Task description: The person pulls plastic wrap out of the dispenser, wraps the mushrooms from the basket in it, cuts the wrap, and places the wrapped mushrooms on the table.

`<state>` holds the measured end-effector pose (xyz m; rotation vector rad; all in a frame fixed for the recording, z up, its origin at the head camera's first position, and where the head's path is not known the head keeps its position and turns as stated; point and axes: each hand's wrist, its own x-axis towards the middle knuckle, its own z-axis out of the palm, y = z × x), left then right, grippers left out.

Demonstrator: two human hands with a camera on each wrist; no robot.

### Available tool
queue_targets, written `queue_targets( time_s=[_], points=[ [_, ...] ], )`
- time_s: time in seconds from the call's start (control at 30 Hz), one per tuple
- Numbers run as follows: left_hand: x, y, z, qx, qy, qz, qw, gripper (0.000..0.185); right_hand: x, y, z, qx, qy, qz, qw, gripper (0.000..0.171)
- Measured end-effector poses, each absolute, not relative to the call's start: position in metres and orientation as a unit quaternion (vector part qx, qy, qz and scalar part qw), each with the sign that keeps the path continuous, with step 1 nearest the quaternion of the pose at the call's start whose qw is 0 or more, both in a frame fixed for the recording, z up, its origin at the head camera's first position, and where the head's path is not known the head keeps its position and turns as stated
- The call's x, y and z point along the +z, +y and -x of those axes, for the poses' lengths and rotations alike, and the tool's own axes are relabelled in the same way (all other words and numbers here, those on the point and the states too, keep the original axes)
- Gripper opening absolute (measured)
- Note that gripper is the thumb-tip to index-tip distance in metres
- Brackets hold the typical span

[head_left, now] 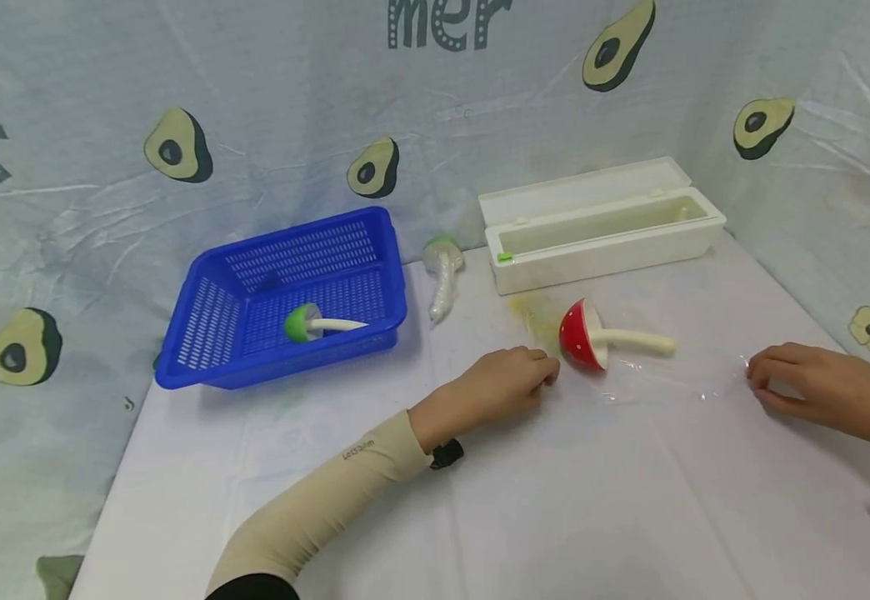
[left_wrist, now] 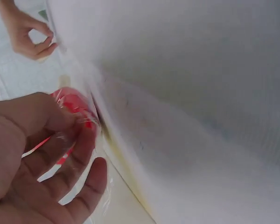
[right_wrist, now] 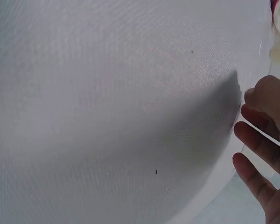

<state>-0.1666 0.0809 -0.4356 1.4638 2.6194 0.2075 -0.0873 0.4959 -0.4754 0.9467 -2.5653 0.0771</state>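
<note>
A toy mushroom with a red, white-dotted cap (head_left: 582, 335) and a pale stem lies on its side on a sheet of clear plastic wrap (head_left: 693, 387). Just left of the cap, my left hand (head_left: 506, 383) pinches the wrap's edge; thin wrinkled film shows at the thumb and forefinger (left_wrist: 81, 123) in the left wrist view. Past the stem's end, my right hand (head_left: 817, 387) holds the wrap's right edge between thumb and forefinger, its other fingers (right_wrist: 256, 140) spread loosely. The mushroom shows only in part in both wrist views.
A blue plastic basket (head_left: 213, 379) at the left contains a green-capped toy mushroom (head_left: 302, 323). Beside it lies a film-wrapped mushroom (head_left: 444, 279). A long white wrap dispenser (head_left: 607, 265) with raised lid and green slider (head_left: 505, 257) stands against the back curtain (head_left: 270, 75).
</note>
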Motion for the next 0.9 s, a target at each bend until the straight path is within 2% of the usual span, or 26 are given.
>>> queue_targets(
  time_s=[0.1, 0.13, 0.27, 0.3, 0.37, 0.57, 0.77, 0.9],
  points=[
    [-0.43, 0.077, 0.168, 0.121, 0.868, -0.479, 0.046, 0.01, -0.47, 0.495, 0.084, 0.026, -0.929, -0.313, 0.196, 0.066],
    [-0.429, 0.076, 0.169, 0.14, 0.867, -0.477, 0.038, 0.008, -0.468, 0.495, 0.083, 0.028, -0.932, -0.305, 0.194, 0.062],
    [-0.426, 0.074, 0.171, 0.21, 0.859, -0.467, 0.019, 0.004, -0.457, 0.491, 0.081, 0.041, -0.948, -0.266, 0.172, 0.013],
    [-0.426, 0.074, 0.172, 0.226, 0.856, -0.464, 0.017, 0.004, -0.454, 0.49, 0.081, 0.044, -0.951, -0.257, 0.164, 0.013],
    [-0.425, 0.074, 0.173, 0.257, 0.852, -0.457, 0.017, 0.004, -0.45, 0.487, 0.082, 0.046, -0.961, -0.235, 0.14, 0.031],
    [-0.424, 0.077, 0.176, 0.329, 0.839, -0.431, 0.028, 0.005, -0.455, 0.478, 0.088, 0.055, -0.976, -0.204, 0.055, 0.051],
    [-0.425, 0.079, 0.177, 0.383, 0.83, -0.405, 0.037, 0.005, -0.465, 0.465, 0.097, 0.056, -0.97, -0.219, 0.086, 0.043],
    [-0.425, 0.081, 0.178, 0.403, 0.822, -0.4, 0.042, 0.005, -0.462, 0.449, 0.1, 0.062, -0.983, -0.165, 0.047, 0.047]
  ],
)
